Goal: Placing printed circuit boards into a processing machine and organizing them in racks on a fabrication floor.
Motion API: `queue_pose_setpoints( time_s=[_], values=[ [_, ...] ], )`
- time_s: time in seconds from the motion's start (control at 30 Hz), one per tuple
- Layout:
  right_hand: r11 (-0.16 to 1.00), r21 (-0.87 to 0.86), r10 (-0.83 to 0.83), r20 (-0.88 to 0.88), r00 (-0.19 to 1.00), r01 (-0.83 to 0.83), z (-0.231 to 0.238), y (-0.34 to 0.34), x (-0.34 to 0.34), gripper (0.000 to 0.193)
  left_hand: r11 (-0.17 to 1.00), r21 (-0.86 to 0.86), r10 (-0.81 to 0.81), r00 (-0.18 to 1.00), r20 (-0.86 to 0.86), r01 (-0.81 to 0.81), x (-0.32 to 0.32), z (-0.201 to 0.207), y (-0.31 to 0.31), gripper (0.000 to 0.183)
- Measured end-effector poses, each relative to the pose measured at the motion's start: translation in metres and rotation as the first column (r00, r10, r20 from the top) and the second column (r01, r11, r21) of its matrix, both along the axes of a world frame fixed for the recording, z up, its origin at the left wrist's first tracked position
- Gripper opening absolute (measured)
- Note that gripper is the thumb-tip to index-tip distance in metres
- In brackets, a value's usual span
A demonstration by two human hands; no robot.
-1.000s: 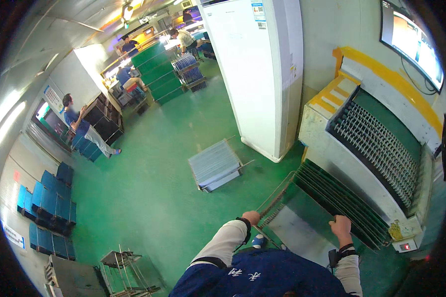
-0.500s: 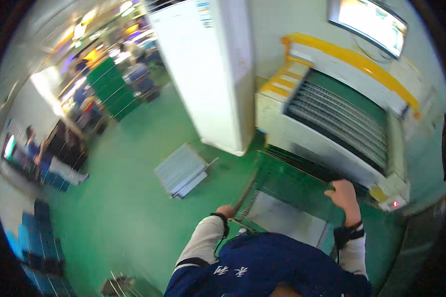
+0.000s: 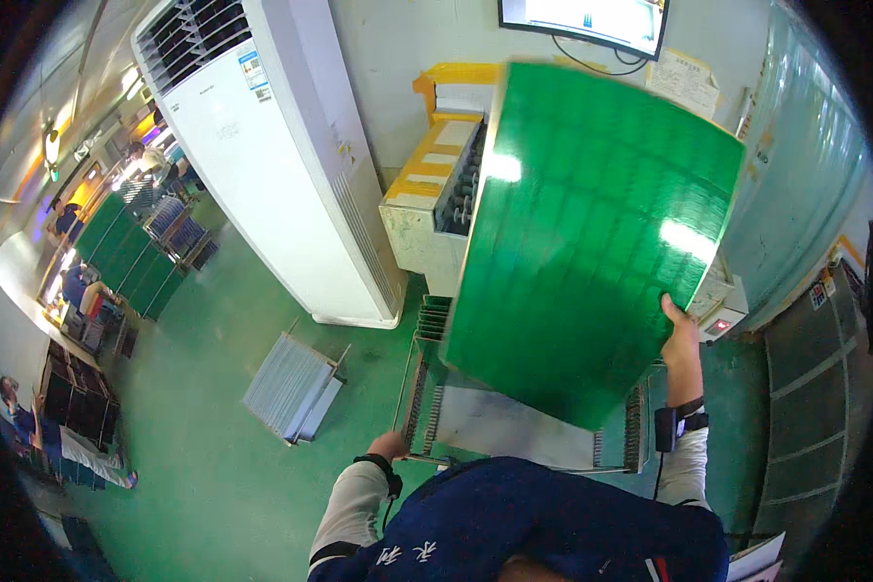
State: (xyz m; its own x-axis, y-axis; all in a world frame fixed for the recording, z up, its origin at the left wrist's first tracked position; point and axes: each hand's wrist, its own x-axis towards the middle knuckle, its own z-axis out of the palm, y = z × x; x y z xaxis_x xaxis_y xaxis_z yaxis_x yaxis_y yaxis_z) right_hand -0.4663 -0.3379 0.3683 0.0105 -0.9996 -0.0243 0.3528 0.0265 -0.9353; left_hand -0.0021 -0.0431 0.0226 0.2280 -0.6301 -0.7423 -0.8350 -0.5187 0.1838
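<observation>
A large glossy green panel (image 3: 592,223), faintly marked with a grid like a circuit board sheet, is raised and tilted in front of me. My right hand (image 3: 682,339) grips its lower right edge, thumb on the face turned to me; the other fingers are mostly hidden behind it. Below it stands a wire rack (image 3: 427,417) with toothed, spring-like side rails and a grey base plate (image 3: 514,432). My left hand (image 3: 390,446) is closed at the rack's near left corner, apparently round its rail. Several green boards (image 3: 435,318) show at the rack's far left end.
Behind the panel is a cream roller machine (image 3: 422,228) with yellow tape. A tall white air conditioner (image 3: 272,145) stands left of it, near a grey slotted rack (image 3: 294,388) on the green floor. A dark cabinet (image 3: 815,388) is at right. People work at far left.
The green panel is now up in my right hand, hiding much of the machine; that hand showed no raised panel before. My left hand stays at the rack's corner. The view has turned right.
</observation>
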Motion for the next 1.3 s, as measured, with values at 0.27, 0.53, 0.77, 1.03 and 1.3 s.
queue_pose_setpoints(
  time_s=[0.27,0.53,0.77,1.03,1.3],
  values=[
    [0.951,-0.012,0.288,0.396,0.872,-0.309,-0.032,-0.012,0.043,0.04,0.999,-0.045,0.021,0.999,0.03,-0.019,0.001,-0.005,0.003,0.031],
    [0.925,0.206,0.152,0.572,0.806,-0.32,-0.101,-0.067,0.064,0.021,0.991,0.083,0.1,0.995,0.016,-0.101,-0.007,0.015,-0.005,0.027],
    [0.916,0.266,0.094,0.585,0.806,-0.299,-0.114,-0.093,0.089,0.019,0.99,-0.02,0.138,0.99,-0.04,-0.139,-0.009,0.022,-0.003,0.027],
    [0.918,0.254,0.12,0.554,0.824,-0.304,-0.135,-0.134,0.1,0.014,0.998,0.006,0.068,0.996,0.055,-0.069,-0.012,0.019,-0.008,0.026],
    [0.821,0.486,0.111,0.38,0.918,-0.301,-0.138,-0.143,0.115,0.03,0.998,0.054,0.034,0.999,0.03,-0.036,0.007,-0.017,0.007,0.028]
  ],
)
